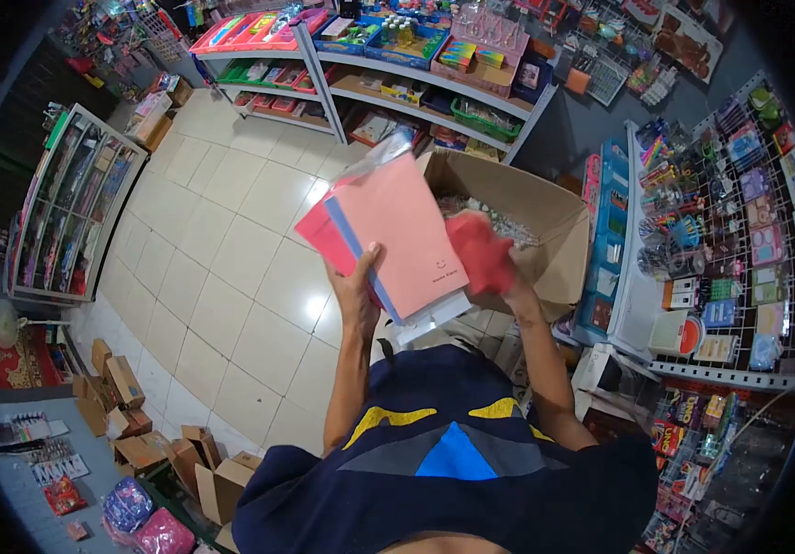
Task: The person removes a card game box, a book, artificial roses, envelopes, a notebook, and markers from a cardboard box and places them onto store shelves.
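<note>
My left hand (355,288) grips several thin notebooks at their left edge, thumb on top. The uppermost notebook (397,235) is salmon pink, with a small smiley and print near its lower corner. Blue and brighter pink covers stick out beneath it, and clear plastic (434,316) shows around the stack. A red cloth (482,254) is bunched in my right hand (515,288), against or close by the notebooks' right edge; motion blurs it, and the cloth hides most of the fingers. Just beyond both hands stands an open cardboard box (508,180) with clear plastic-looking material inside.
Shelves (397,65) with trays of goods line the far side. Racks of stationery (693,240) rise close on my right. A glass display case (78,203) stands at left on the tiled floor (222,240). Cardboard boxes (222,485) lie at lower left.
</note>
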A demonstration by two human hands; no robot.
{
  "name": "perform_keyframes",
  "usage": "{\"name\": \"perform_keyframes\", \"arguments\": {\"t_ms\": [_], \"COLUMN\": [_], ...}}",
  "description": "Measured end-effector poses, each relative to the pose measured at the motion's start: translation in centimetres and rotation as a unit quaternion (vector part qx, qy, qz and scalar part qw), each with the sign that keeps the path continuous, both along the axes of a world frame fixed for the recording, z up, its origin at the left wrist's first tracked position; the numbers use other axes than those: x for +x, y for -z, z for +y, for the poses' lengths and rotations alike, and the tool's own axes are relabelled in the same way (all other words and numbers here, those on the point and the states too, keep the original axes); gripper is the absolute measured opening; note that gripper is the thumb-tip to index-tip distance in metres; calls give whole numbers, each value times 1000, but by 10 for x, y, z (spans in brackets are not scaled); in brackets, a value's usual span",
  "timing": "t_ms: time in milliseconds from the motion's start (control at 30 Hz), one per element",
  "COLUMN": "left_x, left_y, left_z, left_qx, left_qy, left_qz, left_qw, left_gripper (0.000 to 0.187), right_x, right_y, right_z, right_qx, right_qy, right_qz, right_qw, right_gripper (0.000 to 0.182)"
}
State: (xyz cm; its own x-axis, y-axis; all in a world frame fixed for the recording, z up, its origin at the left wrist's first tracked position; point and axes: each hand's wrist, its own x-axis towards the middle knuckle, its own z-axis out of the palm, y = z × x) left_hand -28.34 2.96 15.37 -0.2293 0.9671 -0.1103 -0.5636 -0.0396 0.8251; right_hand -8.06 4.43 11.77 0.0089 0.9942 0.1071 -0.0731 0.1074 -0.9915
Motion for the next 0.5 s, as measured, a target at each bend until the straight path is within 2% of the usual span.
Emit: {"name": "perform_keyframes", "arguments": {"t_ms": [67, 167, 200, 233, 300, 367, 433, 500], "left_x": [3, 6, 5, 3, 4, 11, 27, 43], "left_y": [3, 12, 12, 13, 16, 11, 12, 15], "left_z": [5, 7, 6, 5, 6, 4, 6, 6], "left_qx": [6, 9, 0, -9, 2, -4, -7, 11], "left_qy": [9, 2, -8, -17, -20, -19, 3, 18], "left_qz": [16, 14, -2, -17, -4, 10, -11, -44], "left_qw": [1000, 1000, 1000, 1000, 1000, 1000, 1000, 999], "left_gripper": [57, 57, 57, 57, 58, 59, 61, 64], "right_x": [-10, -3, 2, 21, 36, 36, 21, -4], "right_y": [-29, -46, -37, -28, -39, -77, -108, -101], "right_z": [-16, -16, -16, -14, -16, -27, -36, -53], "right_qx": [-3, -67, -42, -72, 24, 115, 239, 181], "right_qy": [-70, -1, 51, 76, 167, 174, 150, 53], "right_qz": [-161, -115, -75, -146, -100, -303, -458, -571], "right_qw": [985, 991, 995, 984, 981, 930, 843, 799], "right_gripper": [52, 49, 40, 43, 43, 46, 47, 46]}}
